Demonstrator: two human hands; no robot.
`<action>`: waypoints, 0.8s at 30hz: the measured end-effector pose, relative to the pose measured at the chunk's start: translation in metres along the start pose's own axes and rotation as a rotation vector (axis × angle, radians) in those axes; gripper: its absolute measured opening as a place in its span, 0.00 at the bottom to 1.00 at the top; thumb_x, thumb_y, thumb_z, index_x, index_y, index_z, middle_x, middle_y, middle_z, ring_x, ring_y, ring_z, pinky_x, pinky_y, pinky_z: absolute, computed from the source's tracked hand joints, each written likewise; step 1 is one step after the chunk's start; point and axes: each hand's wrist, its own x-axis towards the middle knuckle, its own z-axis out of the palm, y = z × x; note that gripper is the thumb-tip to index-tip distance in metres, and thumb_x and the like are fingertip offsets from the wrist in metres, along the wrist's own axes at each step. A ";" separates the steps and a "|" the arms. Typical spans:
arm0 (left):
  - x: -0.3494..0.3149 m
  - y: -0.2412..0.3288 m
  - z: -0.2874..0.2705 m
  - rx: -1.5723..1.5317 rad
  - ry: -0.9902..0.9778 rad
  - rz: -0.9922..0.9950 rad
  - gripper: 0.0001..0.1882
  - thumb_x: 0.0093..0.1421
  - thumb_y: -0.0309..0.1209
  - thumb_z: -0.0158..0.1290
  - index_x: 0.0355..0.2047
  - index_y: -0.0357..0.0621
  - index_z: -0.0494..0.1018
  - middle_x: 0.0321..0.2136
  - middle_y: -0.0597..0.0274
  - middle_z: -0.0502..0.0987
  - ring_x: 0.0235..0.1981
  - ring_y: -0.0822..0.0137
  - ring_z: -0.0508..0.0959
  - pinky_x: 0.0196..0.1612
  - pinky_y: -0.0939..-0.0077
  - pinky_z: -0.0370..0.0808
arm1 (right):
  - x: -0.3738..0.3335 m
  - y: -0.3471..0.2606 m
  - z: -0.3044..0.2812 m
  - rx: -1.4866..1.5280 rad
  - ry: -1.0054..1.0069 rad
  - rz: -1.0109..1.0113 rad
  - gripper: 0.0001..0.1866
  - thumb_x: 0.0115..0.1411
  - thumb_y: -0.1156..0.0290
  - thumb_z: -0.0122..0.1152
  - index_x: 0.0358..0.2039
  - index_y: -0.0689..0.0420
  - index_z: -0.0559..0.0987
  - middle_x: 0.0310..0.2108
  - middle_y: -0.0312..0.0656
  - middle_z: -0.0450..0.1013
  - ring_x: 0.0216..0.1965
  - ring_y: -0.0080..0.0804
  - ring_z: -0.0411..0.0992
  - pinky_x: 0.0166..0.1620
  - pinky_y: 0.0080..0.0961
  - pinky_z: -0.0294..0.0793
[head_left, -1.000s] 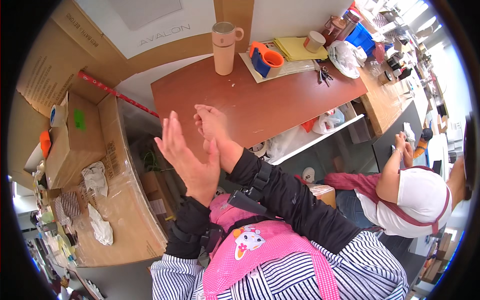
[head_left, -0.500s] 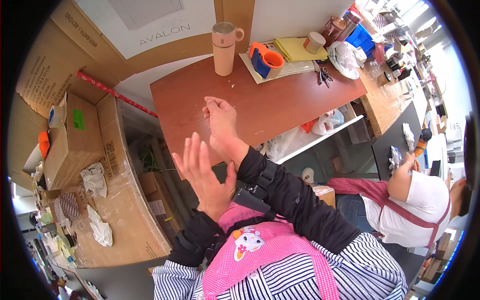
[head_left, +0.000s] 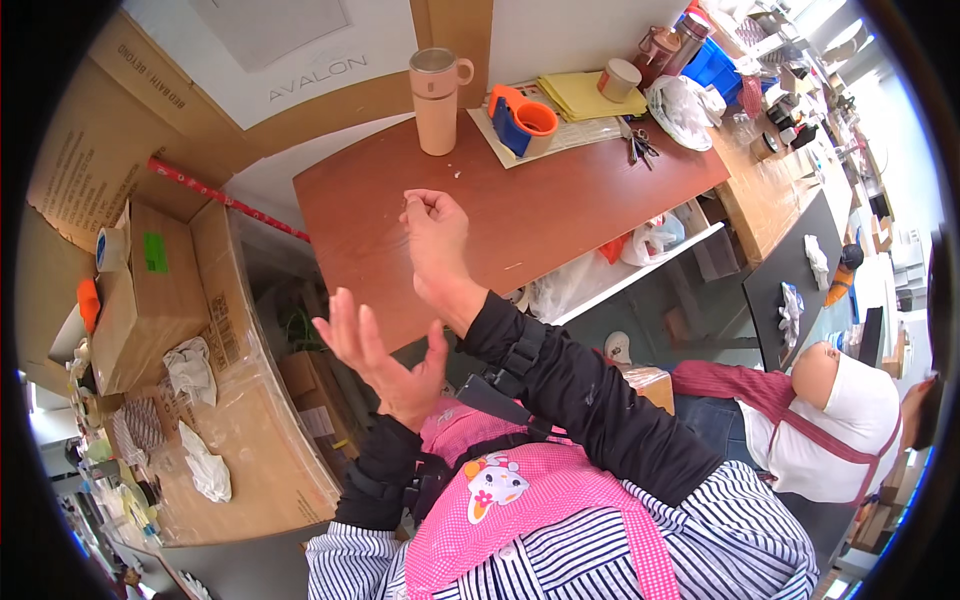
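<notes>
My left hand is held in the air with its fingers spread, palm up and facing the other hand, nothing in it. Above and right of it, my right hand is raised over the reddish-brown table, its thumb and fingers curled together. Whatever may be between those fingertips is too small or hidden to make out. Around my right forearm's black sleeve runs a buckled strap. Standing on the table beyond my hands is a pink handled tumbler. The two hands are apart.
An orange and blue tape dispenser, yellow papers and scissors lie at the table's back right. Cardboard boxes with crumpled white gloves stand left. A person in white is at the right.
My left hand has shifted left and a little down, away from my right wrist, still spread. My right hand stays curled at nearly the same place. The view has moved slightly.
</notes>
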 end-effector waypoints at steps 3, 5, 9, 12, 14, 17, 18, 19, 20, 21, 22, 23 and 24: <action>0.024 0.002 0.002 0.084 0.011 0.101 0.41 0.52 0.34 0.59 0.61 0.40 0.49 0.60 0.43 0.54 0.63 0.46 0.53 0.63 0.40 0.43 | -0.003 0.007 0.004 -0.017 0.019 -0.011 0.04 0.62 0.76 0.50 0.36 0.61 0.71 0.25 0.33 0.67 0.25 0.15 0.63 0.28 0.13 0.63; 0.023 0.005 0.000 0.155 -0.052 0.126 0.41 0.52 0.35 0.59 0.61 0.41 0.49 0.59 0.42 0.54 0.63 0.46 0.54 0.63 0.40 0.43 | -0.004 0.007 0.007 -0.024 -0.002 0.002 0.04 0.62 0.76 0.50 0.36 0.61 0.71 0.25 0.33 0.67 0.25 0.15 0.63 0.27 0.13 0.63; -0.003 0.000 0.002 0.132 -0.064 0.267 0.41 0.52 0.35 0.59 0.61 0.41 0.49 0.60 0.42 0.52 0.63 0.44 0.53 0.62 0.38 0.45 | -0.004 0.001 0.002 0.010 0.020 0.048 0.04 0.61 0.75 0.50 0.36 0.61 0.71 0.25 0.33 0.67 0.24 0.16 0.64 0.25 0.15 0.63; 0.002 -0.001 0.001 0.042 -0.051 0.127 0.41 0.53 0.36 0.60 0.61 0.41 0.49 0.60 0.41 0.51 0.63 0.43 0.52 0.62 0.37 0.45 | -0.001 0.004 0.001 -0.027 0.025 0.003 0.05 0.61 0.75 0.51 0.36 0.61 0.71 0.24 0.33 0.68 0.24 0.16 0.64 0.25 0.16 0.63; 0.015 0.002 0.002 0.056 0.092 0.185 0.41 0.53 0.36 0.59 0.60 0.41 0.49 0.61 0.41 0.50 0.63 0.43 0.52 0.62 0.37 0.45 | -0.005 0.007 0.005 -0.073 0.020 -0.037 0.05 0.61 0.74 0.51 0.36 0.61 0.71 0.24 0.32 0.68 0.24 0.16 0.63 0.25 0.16 0.63; 0.003 -0.001 0.007 0.108 0.048 0.252 0.40 0.53 0.36 0.60 0.60 0.42 0.49 0.60 0.40 0.50 0.62 0.43 0.52 0.62 0.37 0.46 | -0.010 0.009 0.007 -0.122 -0.005 -0.075 0.05 0.61 0.74 0.51 0.37 0.61 0.72 0.25 0.32 0.68 0.24 0.16 0.63 0.26 0.15 0.63; -0.002 -0.002 0.007 0.136 0.026 0.285 0.40 0.53 0.37 0.60 0.60 0.42 0.49 0.60 0.40 0.50 0.62 0.42 0.53 0.61 0.37 0.47 | -0.010 0.009 0.008 -0.125 -0.021 -0.076 0.05 0.61 0.74 0.51 0.37 0.61 0.72 0.25 0.32 0.68 0.24 0.16 0.63 0.26 0.15 0.63; -0.008 -0.003 0.007 0.101 0.025 0.248 0.41 0.53 0.37 0.60 0.60 0.41 0.49 0.60 0.40 0.50 0.62 0.42 0.53 0.61 0.38 0.47 | -0.010 0.006 0.006 -0.126 -0.016 -0.078 0.05 0.61 0.74 0.51 0.37 0.61 0.72 0.25 0.32 0.68 0.24 0.16 0.63 0.26 0.15 0.63; -0.012 -0.003 0.005 0.096 0.024 0.249 0.41 0.53 0.37 0.60 0.60 0.41 0.49 0.60 0.40 0.50 0.62 0.42 0.53 0.61 0.38 0.47 | -0.009 0.003 0.004 -0.085 -0.017 -0.051 0.05 0.62 0.74 0.51 0.37 0.61 0.72 0.25 0.32 0.68 0.25 0.16 0.63 0.27 0.15 0.63; -0.016 -0.004 0.003 0.068 0.028 0.182 0.41 0.53 0.37 0.61 0.60 0.40 0.49 0.60 0.40 0.51 0.62 0.42 0.52 0.61 0.38 0.47 | -0.009 0.000 0.002 -0.045 -0.018 -0.023 0.05 0.62 0.74 0.51 0.37 0.61 0.72 0.26 0.32 0.68 0.25 0.16 0.63 0.28 0.15 0.63; -0.014 -0.003 0.000 0.042 0.033 0.115 0.42 0.52 0.37 0.61 0.60 0.40 0.49 0.60 0.40 0.51 0.63 0.43 0.52 0.61 0.39 0.48 | -0.008 0.000 0.002 -0.045 -0.016 -0.025 0.05 0.62 0.74 0.51 0.37 0.61 0.72 0.26 0.32 0.68 0.25 0.16 0.63 0.28 0.15 0.63; -0.008 -0.003 -0.001 0.012 0.088 0.082 0.43 0.51 0.37 0.62 0.60 0.39 0.49 0.61 0.41 0.50 0.63 0.43 0.51 0.62 0.41 0.47 | -0.008 0.000 0.001 -0.031 -0.016 -0.014 0.05 0.62 0.74 0.51 0.37 0.61 0.72 0.26 0.32 0.68 0.25 0.16 0.63 0.27 0.14 0.63; 0.000 -0.002 -0.002 0.011 0.088 0.082 0.43 0.51 0.37 0.62 0.60 0.39 0.49 0.61 0.41 0.50 0.63 0.43 0.51 0.62 0.41 0.47 | -0.008 0.000 0.001 -0.016 -0.018 -0.002 0.05 0.62 0.74 0.51 0.36 0.61 0.71 0.26 0.32 0.67 0.26 0.16 0.63 0.27 0.14 0.63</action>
